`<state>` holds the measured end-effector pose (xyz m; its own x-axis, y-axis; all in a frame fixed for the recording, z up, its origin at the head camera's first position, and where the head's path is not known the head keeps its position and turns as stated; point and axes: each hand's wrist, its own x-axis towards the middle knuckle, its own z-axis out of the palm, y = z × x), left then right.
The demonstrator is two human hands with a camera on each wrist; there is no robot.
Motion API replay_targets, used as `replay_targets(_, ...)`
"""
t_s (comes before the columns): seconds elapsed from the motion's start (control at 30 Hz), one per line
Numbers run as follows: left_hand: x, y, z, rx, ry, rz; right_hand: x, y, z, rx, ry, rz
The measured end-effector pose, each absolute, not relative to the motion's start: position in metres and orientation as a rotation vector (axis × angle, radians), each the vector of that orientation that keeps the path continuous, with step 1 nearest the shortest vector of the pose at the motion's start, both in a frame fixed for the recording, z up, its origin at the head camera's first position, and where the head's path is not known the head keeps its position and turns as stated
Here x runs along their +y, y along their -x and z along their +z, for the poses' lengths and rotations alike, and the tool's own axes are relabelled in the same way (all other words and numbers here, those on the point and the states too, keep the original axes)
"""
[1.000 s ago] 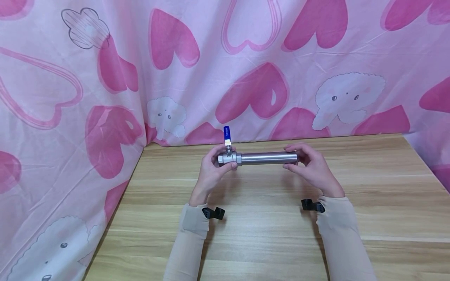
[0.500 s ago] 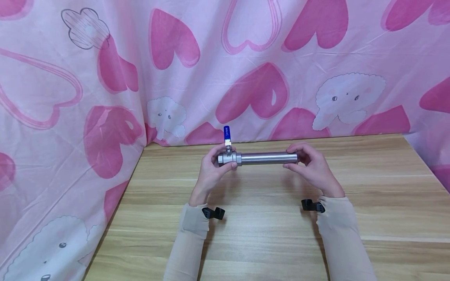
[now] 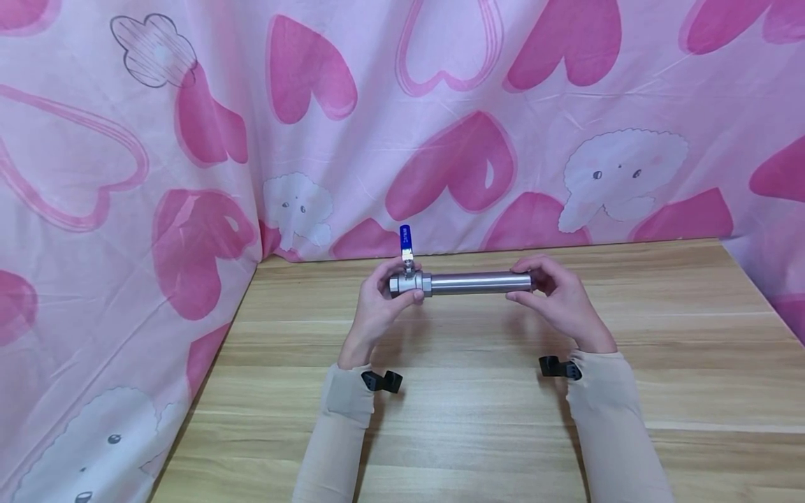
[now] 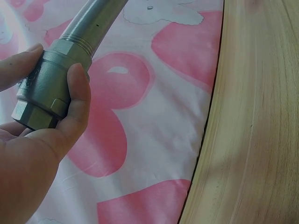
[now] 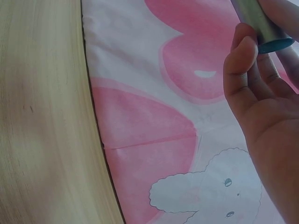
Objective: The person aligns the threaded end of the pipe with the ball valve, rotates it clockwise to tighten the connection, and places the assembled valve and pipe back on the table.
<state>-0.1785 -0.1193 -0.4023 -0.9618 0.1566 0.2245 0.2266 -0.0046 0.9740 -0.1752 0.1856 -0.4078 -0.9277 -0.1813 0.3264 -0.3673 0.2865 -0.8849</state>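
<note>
A steel ball valve (image 3: 411,282) with a blue lever handle (image 3: 405,239) is joined to a steel pipe (image 3: 481,283), which runs level to the right. My left hand (image 3: 377,304) grips the valve body, thumb on the near side and fingers behind it. At the pipe's far right end, my right hand (image 3: 562,300) pinches it between thumb and fingers. In the left wrist view, threads (image 4: 77,42) show where the pipe meets the valve's hex end. The pipe's open end (image 5: 276,45) appears in the right wrist view, close to the palm. The lever points up and away from me.
A wood-grain table (image 3: 478,433) lies beneath both hands. Pink curtain (image 3: 377,105) with hearts and white cartoon animals hangs along the back and left sides. Black wrist mounts (image 3: 382,381) sit at both sleeve cuffs.
</note>
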Motion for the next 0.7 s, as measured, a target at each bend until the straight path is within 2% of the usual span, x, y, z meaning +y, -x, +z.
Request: replay_targets(0.7,-0.1199,0.1792,-0.4009,-2.191,0.398,-2.17,0.1863,0.176,-0.4075,-2.408,-0.462,1.714)
